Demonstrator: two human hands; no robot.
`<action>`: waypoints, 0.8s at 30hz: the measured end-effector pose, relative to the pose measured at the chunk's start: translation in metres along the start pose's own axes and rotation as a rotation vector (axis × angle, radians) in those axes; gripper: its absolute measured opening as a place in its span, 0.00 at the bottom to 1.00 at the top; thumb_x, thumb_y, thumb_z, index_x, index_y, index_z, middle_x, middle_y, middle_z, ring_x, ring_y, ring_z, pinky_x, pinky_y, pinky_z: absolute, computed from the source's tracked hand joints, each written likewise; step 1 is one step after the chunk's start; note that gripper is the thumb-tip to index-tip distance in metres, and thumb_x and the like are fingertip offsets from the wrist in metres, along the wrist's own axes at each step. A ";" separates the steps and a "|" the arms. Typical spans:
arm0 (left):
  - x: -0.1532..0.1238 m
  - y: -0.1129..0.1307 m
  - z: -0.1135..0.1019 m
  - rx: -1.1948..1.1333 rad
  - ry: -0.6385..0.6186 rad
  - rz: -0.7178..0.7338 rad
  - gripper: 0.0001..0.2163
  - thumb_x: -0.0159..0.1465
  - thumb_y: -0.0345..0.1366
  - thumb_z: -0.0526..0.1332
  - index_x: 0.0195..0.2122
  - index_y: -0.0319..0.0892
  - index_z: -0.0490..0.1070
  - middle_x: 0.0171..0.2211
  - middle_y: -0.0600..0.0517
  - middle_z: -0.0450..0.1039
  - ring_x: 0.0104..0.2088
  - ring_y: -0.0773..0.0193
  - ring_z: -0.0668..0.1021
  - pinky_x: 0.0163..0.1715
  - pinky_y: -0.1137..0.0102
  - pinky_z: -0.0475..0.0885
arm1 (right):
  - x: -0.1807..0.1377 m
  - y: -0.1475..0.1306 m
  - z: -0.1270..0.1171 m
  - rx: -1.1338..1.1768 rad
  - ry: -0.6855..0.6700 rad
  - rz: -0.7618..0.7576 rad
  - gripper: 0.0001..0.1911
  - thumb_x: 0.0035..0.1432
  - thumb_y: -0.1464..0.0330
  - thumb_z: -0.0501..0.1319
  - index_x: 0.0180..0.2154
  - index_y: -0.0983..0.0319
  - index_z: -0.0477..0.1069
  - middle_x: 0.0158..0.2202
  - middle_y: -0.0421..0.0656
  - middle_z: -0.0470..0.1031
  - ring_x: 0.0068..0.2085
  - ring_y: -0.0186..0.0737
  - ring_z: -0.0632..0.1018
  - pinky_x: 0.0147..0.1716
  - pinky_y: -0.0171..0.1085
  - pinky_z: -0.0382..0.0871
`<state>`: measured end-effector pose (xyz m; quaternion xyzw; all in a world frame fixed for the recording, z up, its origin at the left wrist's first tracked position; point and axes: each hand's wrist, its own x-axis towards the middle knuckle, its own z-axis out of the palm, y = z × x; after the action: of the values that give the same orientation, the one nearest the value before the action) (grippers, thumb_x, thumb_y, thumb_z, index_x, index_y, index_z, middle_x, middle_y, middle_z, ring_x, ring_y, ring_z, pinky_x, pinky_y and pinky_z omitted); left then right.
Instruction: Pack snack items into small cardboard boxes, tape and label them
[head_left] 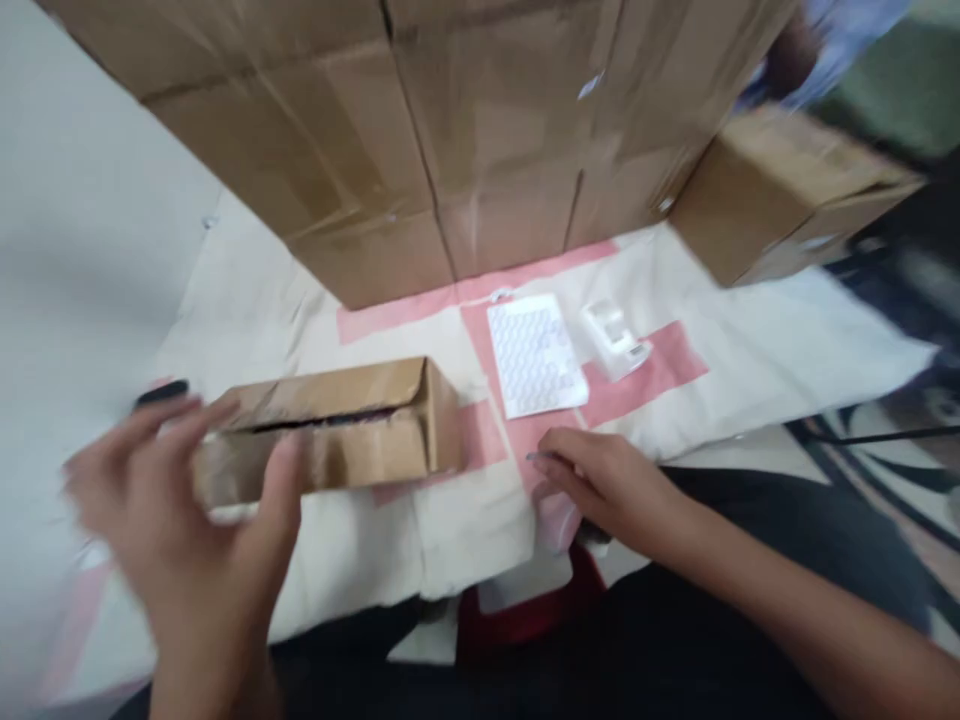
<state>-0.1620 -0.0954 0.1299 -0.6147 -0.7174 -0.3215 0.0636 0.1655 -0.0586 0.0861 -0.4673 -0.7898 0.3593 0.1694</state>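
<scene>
Brown cardboard cartons [510, 120], with tape on them, stand stacked at the back | one separate carton [739, 205] is just to their right | white-and-pink cloth [450, 540] lies beneath, a little wrinkled | pale wall [90, 200] at left | blue-and-white fabric [851, 45], blurred, at upper right

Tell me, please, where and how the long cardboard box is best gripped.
Grip the long cardboard box across its middle, probably from above, with the left hand spanning near and far sides: it is long and narrow, and its gaping seam suggests squeezing gently.
</scene>
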 end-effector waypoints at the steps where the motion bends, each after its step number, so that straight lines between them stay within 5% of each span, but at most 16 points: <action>1: 0.020 -0.003 0.001 0.062 -0.136 -0.032 0.28 0.65 0.46 0.66 0.60 0.32 0.67 0.63 0.43 0.63 0.69 0.50 0.60 0.71 0.53 0.54 | 0.002 0.002 0.005 -0.007 -0.006 -0.005 0.13 0.72 0.63 0.52 0.36 0.62 0.66 0.30 0.39 0.71 0.30 0.32 0.71 0.31 0.32 0.58; 4: 0.050 -0.008 0.012 0.092 -0.384 -0.135 0.30 0.70 0.52 0.58 0.65 0.33 0.63 0.67 0.43 0.58 0.68 0.53 0.63 0.69 0.58 0.58 | 0.013 0.001 0.019 -0.050 -0.030 -0.077 0.13 0.72 0.62 0.54 0.35 0.62 0.66 0.29 0.38 0.70 0.28 0.32 0.70 0.29 0.32 0.55; 8: 0.041 -0.011 0.008 0.169 -0.426 -0.106 0.29 0.72 0.51 0.55 0.68 0.39 0.58 0.71 0.44 0.52 0.69 0.50 0.62 0.68 0.54 0.58 | 0.038 -0.007 0.029 -0.176 -0.060 -0.226 0.14 0.72 0.62 0.54 0.34 0.62 0.67 0.29 0.39 0.70 0.30 0.33 0.70 0.29 0.34 0.53; 17: 0.013 -0.023 -0.008 0.111 -0.509 0.276 0.31 0.69 0.41 0.62 0.69 0.33 0.55 0.71 0.37 0.51 0.72 0.48 0.58 0.70 0.52 0.56 | 0.044 -0.003 0.044 -0.384 -0.068 -0.539 0.14 0.74 0.65 0.52 0.38 0.62 0.73 0.33 0.42 0.74 0.33 0.36 0.70 0.31 0.38 0.52; 24: 0.029 -0.020 -0.005 0.077 -0.564 0.340 0.29 0.71 0.40 0.61 0.68 0.31 0.56 0.70 0.39 0.53 0.71 0.49 0.59 0.71 0.52 0.55 | 0.059 0.000 0.027 -0.440 0.054 -0.214 0.30 0.60 0.41 0.60 0.34 0.63 0.69 0.25 0.41 0.69 0.28 0.37 0.69 0.26 0.36 0.47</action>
<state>-0.1889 -0.0740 0.1404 -0.7875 -0.6057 -0.0959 -0.0616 0.1192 -0.0186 0.0642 -0.4160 -0.8893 0.1459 0.1217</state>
